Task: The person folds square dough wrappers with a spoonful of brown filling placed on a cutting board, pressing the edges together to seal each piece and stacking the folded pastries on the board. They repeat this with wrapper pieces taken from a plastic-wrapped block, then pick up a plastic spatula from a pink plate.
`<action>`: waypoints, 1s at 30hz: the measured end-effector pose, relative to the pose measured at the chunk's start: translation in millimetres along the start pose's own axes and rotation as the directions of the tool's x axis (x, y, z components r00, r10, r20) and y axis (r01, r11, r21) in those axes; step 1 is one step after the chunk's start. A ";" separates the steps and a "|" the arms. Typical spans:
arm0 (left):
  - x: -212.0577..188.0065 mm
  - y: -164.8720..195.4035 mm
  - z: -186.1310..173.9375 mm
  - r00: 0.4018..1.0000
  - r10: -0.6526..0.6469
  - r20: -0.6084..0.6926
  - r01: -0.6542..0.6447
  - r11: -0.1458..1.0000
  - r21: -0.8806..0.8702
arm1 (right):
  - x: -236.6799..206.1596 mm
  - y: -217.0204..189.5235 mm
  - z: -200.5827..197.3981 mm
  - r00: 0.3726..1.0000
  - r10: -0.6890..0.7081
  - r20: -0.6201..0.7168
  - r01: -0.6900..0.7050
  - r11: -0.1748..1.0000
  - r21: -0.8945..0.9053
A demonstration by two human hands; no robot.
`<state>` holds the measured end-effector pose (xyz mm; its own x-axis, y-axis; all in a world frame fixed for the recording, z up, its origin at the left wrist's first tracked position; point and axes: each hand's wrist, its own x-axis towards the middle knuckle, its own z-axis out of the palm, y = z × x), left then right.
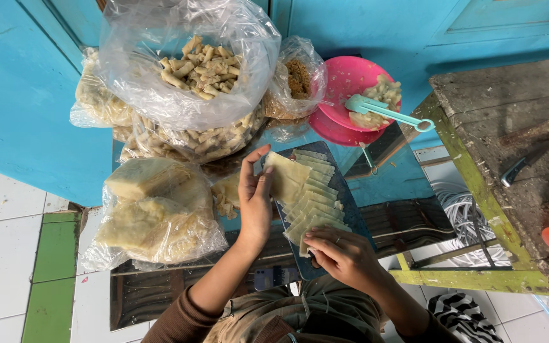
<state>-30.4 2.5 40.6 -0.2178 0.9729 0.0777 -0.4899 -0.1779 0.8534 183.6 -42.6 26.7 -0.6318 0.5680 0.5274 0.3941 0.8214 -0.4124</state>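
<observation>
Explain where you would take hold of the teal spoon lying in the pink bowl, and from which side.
Grip the teal spoon by its long handle near the ring end, which juts out past the pink bowl rim on the right. Come from the right and above: that end lies free, while the scoop end rests among the filling.

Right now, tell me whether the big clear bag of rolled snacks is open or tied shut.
Open. The big clear bag gapes at the top, its plastic rim spread wide, and the rolled snacks lie exposed inside.
</observation>
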 end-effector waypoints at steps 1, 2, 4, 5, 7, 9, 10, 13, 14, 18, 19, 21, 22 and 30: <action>0.3 3.5 -1.0 1.000 -0.008 -0.013 0.009 0.998 0.066 | 2.2 -2.1 -0.3 1.000 -0.018 0.000 0.018 1.000 -0.023; 1.7 7.4 -0.9 0.999 0.033 0.041 -0.034 0.999 0.029 | 4.6 -3.3 -1.3 0.999 -0.040 0.001 0.040 0.998 -0.048; 4.4 17.8 -1.8 0.983 0.122 0.138 -0.116 0.992 -0.051 | 7.5 -5.3 -2.2 0.998 -0.051 0.039 0.053 0.996 -0.070; 5.8 23.9 -2.6 0.980 0.144 0.140 -0.145 0.989 -0.003 | 8.7 -5.5 -1.8 0.997 -0.056 0.056 0.061 0.995 -0.081; 6.6 37.0 -5.1 0.972 0.186 0.145 -0.201 0.975 0.095 | 8.8 -5.5 -1.4 0.999 -0.049 0.007 0.050 0.997 -0.065; 3.3 51.6 -13.9 0.949 0.262 0.176 -0.315 0.798 0.513 | 8.7 -3.9 0.5 0.999 0.009 -0.031 -0.009 1.000 -0.007; 1.1 57.3 -18.1 0.935 0.291 0.201 -0.346 0.640 0.686 | 7.6 -3.6 1.0 0.997 0.065 -0.040 -0.063 0.997 0.044; 5.5 60.7 -23.6 0.977 0.175 0.125 -0.187 0.403 0.896 | 5.4 -2.6 2.8 0.991 0.121 -0.062 -0.116 0.990 0.082; 6.5 58.3 -24.0 0.972 0.195 0.132 -0.194 0.343 0.919 | 4.5 -2.4 2.9 0.990 0.121 -0.069 -0.116 0.990 0.076; 11.6 44.4 -32.1 0.957 0.260 0.130 -0.181 0.186 0.966 | 2.6 -1.8 4.1 0.994 0.042 -0.096 -0.042 0.999 0.001; 14.3 40.9 -35.4 0.954 0.274 0.126 -0.177 0.169 0.970 | 2.3 -1.6 4.9 0.994 0.049 -0.097 -0.048 0.999 0.005; 19.3 34.6 -43.0 0.951 0.284 0.119 -0.173 0.172 0.970 | 1.3 -1.6 6.3 0.994 0.054 -0.094 -0.053 0.999 0.012; 20.6 31.8 -47.1 0.951 0.289 0.113 -0.168 0.173 0.970 | 0.7 -1.5 7.0 0.995 0.051 -0.088 -0.049 0.999 0.017; 27.1 24.6 -67.2 0.978 0.186 0.093 -0.084 -0.060 0.995 | -3.6 0.3 10.9 0.996 0.000 -0.085 0.002 1.000 0.013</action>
<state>-105.0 14.6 29.1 -0.2254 0.9322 0.2830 0.8872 0.0764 0.4550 178.7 -45.0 16.5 -0.5731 0.5701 0.5887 0.3841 0.8214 -0.4216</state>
